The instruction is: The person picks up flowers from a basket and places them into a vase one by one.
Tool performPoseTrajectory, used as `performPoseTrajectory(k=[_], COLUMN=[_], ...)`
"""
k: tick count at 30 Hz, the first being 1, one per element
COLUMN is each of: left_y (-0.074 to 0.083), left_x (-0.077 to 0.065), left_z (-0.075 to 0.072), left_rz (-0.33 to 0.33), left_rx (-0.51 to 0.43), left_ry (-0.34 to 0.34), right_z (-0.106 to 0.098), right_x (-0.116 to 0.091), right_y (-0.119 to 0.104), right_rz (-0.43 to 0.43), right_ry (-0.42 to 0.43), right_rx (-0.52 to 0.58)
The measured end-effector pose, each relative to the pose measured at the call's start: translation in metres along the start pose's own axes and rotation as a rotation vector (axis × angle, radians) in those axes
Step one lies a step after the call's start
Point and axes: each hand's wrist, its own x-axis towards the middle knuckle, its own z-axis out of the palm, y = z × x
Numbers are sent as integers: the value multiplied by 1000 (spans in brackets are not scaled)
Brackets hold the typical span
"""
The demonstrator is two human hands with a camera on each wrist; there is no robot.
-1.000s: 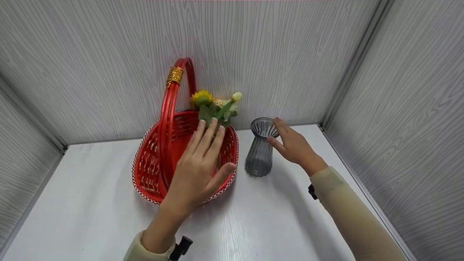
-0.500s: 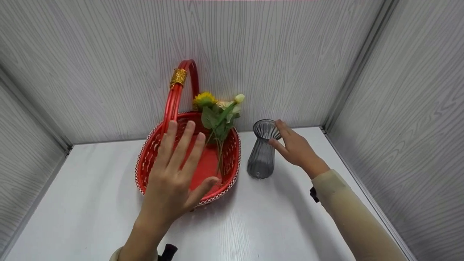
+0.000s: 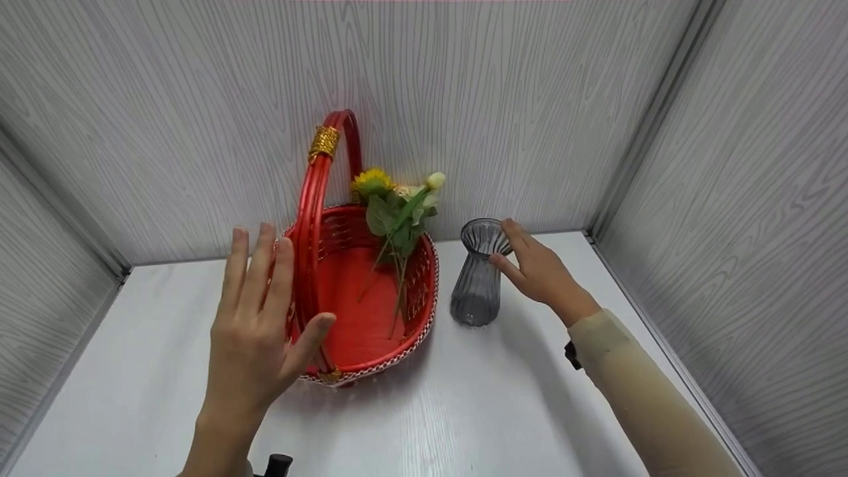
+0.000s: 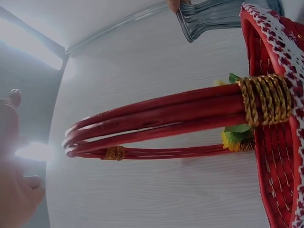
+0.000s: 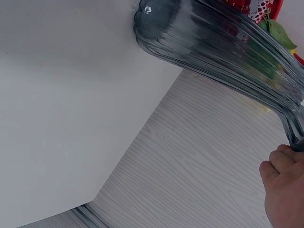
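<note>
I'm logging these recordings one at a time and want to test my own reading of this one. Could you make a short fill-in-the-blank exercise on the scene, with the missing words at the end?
1. The main colour of the basket is ____.
2. In the head view, the leftmost bloom is coloured ____.
3. The hand that touches the grey vase is the person's ____ one.
4. Of basket and vase, the one nearer the other hand is the ____.

Missing words: red; yellow; right; basket.

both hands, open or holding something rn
Left hand: open, holding nothing.
Right hand: holding the grey vase near its top.
</note>
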Motion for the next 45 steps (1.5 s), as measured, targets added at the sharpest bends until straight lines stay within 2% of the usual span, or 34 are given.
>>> performPoseTrajectory(k=[6, 14, 21, 26, 30, 37, 45], left_y=[-17, -39, -56, -67, -76, -89, -102], left_x=[-10, -28, -41, -54, -68, -85, -105], left_z=[3, 10, 19, 29, 37, 57, 75], left_rz=[-37, -100, -167, -258, -313, -321, -365], left_rx=[12, 27, 6, -21, -6, 27, 2], left_ry=[-14, -40, -66, -117, -175, -225, -298], right_z=[-4, 0, 1, 1, 1, -1, 1], right_x=[2, 2, 1, 0, 1, 3, 2], right_y=[1, 0, 1, 1, 0, 0, 0], right_rz=[-2, 13, 11, 8, 5, -2, 4], right_ry=[16, -3, 2, 9, 9, 11, 5], right_rx=[-2, 3, 10, 5, 4, -4, 5])
